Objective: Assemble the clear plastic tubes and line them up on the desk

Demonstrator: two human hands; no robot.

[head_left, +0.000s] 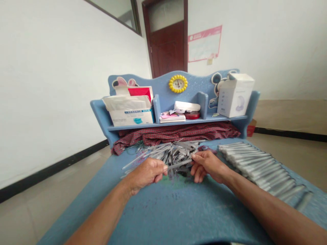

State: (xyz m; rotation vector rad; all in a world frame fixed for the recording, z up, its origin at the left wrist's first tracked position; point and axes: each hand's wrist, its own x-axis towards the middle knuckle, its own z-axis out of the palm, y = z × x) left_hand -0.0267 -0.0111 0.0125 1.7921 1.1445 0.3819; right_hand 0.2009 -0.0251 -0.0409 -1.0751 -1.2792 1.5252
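Item, one slim tube (179, 164): pen-like, straight, greyish and translucent, dull in finish, its surface smooth as far as the blur allows; any markings are too small to read. Position: held between the two hands over the near edge of the pen-part pile, sloping slightly, the right-hand end higher. Left hand (150, 172): thumb and forefinger pinched on the tube's left end, other fingers curled in. Right hand (208, 166): thumb and forefinger closed on the right end, remaining fingers loosely bent below. Behind the tube, one loose pile (176, 153) of clear, grey and black pen parts, lying at many angles. To the right, one long row (255, 163) of similar slender pieces, pale and translucent with dark ends, laid side by side, blurred toward the near end. Support: one blue table (178, 207), stained with dark and greenish marks near the pile. At its back, one red checked cloth (178, 133), bunched beneath a blue shelf (163, 125). On the shelf: one mask box (130, 115), left; papers (172, 118), one red tin (192, 116) and one white case (187, 106), middle; one white carton (236, 97), right. Above, one yellow-rimmed clock (178, 84), round.
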